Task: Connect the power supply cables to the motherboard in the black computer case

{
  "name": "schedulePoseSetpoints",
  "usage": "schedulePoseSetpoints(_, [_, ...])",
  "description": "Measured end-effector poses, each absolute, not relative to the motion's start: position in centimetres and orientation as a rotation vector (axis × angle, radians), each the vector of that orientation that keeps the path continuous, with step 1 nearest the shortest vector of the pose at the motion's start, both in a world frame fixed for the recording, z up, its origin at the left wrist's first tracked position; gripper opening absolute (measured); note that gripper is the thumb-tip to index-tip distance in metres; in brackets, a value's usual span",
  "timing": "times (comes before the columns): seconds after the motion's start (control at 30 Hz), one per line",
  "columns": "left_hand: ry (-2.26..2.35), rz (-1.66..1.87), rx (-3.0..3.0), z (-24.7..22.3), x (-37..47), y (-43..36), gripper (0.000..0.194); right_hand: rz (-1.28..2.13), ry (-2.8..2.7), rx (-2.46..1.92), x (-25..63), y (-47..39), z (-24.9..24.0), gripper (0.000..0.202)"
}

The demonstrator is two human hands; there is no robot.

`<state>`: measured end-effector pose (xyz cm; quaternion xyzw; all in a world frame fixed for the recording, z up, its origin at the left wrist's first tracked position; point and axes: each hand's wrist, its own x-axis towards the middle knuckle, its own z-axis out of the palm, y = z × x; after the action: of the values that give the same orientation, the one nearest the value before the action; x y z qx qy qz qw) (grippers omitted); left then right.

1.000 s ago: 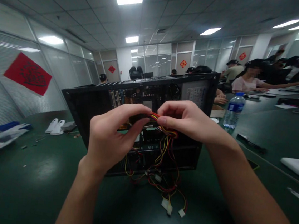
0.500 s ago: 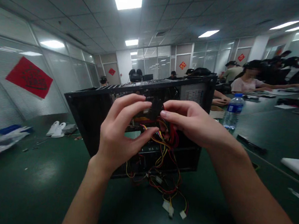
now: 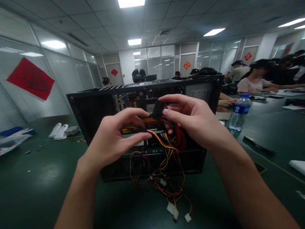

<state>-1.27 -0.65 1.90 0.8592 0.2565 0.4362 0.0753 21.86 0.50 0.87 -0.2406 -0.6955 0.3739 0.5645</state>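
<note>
Head view: a green table point(image 3: 36, 193) bears an open black computer case point(image 3: 82, 117). Before its opening are the left hand point(image 3: 111, 135), thumb and fingers curved, and the right hand point(image 3: 189, 115). Red and yellow wires point(image 3: 179, 136) hang below the right hand, some reaching the left thumb; whether it pinches them I cannot tell. Right thumb and fingers clamp a black connector point(image 3: 157, 110) in front of the opening. At least 2 white plugs point(image 3: 187, 217) end the lower strands.

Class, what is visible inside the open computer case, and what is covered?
Slots and a labelled grey box show inside the case; whatever lies behind the left hand, right hand and wires cannot be seen.
</note>
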Motion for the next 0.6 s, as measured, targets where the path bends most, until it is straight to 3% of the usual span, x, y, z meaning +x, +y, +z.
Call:
schedulePoseSetpoints(0.13, [0.743, 1.462, 2.622, 1.4, -0.8, -0.8, 0.055, 0.889, -1.697, -0.561, 21.3, 0.1, 0.8, 0.041])
schedulePoseSetpoints(0.6, [0.747, 1.576, 3.005, 1.2, -0.4, -0.3, 0.056, 0.814, -1.724, -0.643, 20.1, -0.1, 0.3, 0.04])
